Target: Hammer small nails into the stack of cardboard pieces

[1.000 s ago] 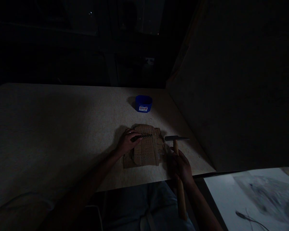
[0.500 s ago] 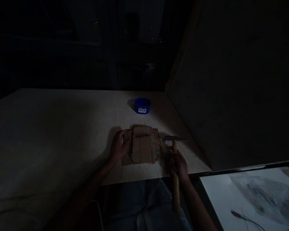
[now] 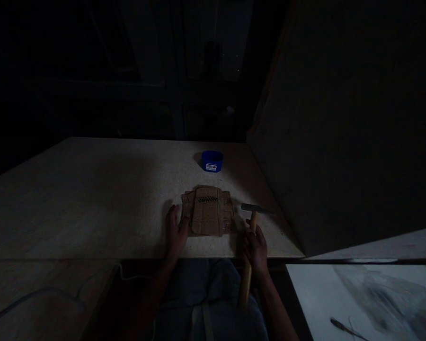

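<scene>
A brown cardboard piece (image 3: 208,216) with a short row of dark marks near its top lies on the pale table (image 3: 102,199), close to the near edge. My left hand (image 3: 176,232) rests flat beside its left edge, fingers stretched out, thumb touching the cardboard. My right hand (image 3: 255,247) is closed round the wooden handle of a hammer (image 3: 250,237). The hammer's metal head (image 3: 254,208) sits just right of the cardboard, low over the table.
A small blue tub (image 3: 212,161) stands farther back on the table. A large dark board (image 3: 344,128) rises along the right side. At lower right lies a white sheet (image 3: 369,298) with a dark drawing. The room behind is dark.
My left hand has slid off the top of the cardboard to its left edge and opened flat. The hammer and right hand stay about where they were.
</scene>
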Action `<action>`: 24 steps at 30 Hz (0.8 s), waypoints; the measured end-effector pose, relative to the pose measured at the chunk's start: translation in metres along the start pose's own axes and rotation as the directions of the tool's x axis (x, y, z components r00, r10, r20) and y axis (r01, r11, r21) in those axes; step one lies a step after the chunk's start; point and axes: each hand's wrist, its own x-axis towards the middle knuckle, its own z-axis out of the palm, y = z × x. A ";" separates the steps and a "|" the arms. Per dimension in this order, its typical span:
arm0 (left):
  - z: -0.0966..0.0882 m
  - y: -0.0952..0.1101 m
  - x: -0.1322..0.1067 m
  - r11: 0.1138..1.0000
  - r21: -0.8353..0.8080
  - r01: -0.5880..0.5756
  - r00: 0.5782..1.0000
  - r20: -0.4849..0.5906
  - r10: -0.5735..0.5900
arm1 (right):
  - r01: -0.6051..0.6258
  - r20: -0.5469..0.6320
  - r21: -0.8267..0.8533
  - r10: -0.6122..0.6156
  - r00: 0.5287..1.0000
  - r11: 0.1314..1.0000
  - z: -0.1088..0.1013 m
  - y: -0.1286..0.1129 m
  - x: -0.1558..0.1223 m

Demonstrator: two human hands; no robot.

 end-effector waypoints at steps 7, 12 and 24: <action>0.008 0.001 -0.008 0.999 0.033 0.016 0.997 0.081 -0.019 | -0.077 0.087 -0.108 0.087 0.992 0.991 -0.020 0.002 -0.029; 0.030 0.016 0.007 0.991 0.084 -0.107 0.972 0.220 0.086 | -0.091 0.076 -0.148 0.103 0.992 0.985 -0.043 0.007 -0.050; 0.126 0.055 0.011 0.943 0.021 -0.332 0.804 0.529 0.271 | 0.143 -0.107 -0.271 -0.178 0.978 0.952 -0.072 -0.013 -0.067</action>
